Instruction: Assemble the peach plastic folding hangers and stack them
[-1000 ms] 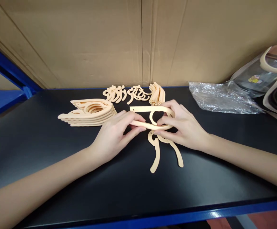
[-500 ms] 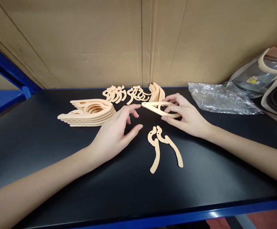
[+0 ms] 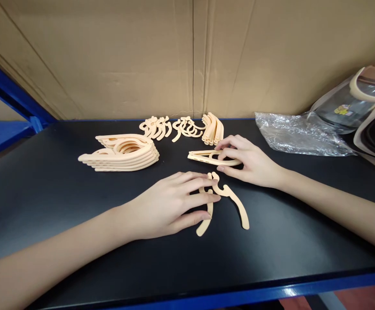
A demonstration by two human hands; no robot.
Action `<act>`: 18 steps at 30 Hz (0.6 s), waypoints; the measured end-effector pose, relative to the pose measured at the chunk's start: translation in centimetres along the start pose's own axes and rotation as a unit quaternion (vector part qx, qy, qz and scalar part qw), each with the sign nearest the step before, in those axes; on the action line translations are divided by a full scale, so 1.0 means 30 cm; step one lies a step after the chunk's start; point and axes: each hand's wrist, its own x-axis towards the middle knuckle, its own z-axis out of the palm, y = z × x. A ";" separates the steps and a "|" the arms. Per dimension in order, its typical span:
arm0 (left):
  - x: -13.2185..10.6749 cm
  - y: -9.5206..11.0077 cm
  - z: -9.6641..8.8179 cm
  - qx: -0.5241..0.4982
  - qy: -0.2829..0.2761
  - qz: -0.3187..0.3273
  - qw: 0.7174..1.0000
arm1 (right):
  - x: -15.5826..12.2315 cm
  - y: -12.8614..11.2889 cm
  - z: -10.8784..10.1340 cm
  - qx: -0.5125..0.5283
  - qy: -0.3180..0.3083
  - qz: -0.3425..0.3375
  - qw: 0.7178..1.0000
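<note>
My right hand [image 3: 244, 159] pinches a folded cream plastic hanger frame [image 3: 203, 158], thumb in front and fingers behind, low over the black table. My left hand [image 3: 181, 200] reaches across the left of two loose cream hook pieces [image 3: 204, 226]. Its thumb and fingers are closed about that piece, covering its middle. Just right of those fingertips lies the other hook piece [image 3: 237, 204], untouched. A neat stack of folded hanger frames [image 3: 119, 159] sits left of both hands.
Behind the hands are several loose hook pieces [image 3: 157, 128] and a bundle of cream arms [image 3: 212, 129]. Crumpled clear plastic [image 3: 300, 133] and a transparent bag [image 3: 339, 107] lie at the right. Cardboard [image 3: 126, 56] walls off the back; a blue rail [image 3: 271, 287] edges the front.
My left hand has moved down and right onto the left hook piece, which has turned slightly. My right hand has lowered the hanger frame a little toward me.
</note>
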 end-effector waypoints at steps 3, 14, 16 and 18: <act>0.000 -0.002 -0.008 -0.020 0.018 0.006 1.000 | 0.000 0.001 0.000 0.000 -0.007 -0.001 1.000; -0.001 0.055 -0.014 0.062 0.041 -0.145 0.987 | -0.002 -0.016 -0.004 0.000 0.007 0.003 1.000; -0.004 0.063 -0.013 0.098 0.038 -0.146 0.984 | -0.002 -0.020 -0.004 -0.004 0.019 -0.015 1.000; -0.007 0.066 -0.012 0.143 0.030 -0.137 0.980 | -0.001 -0.024 -0.005 -0.009 0.019 -0.036 0.999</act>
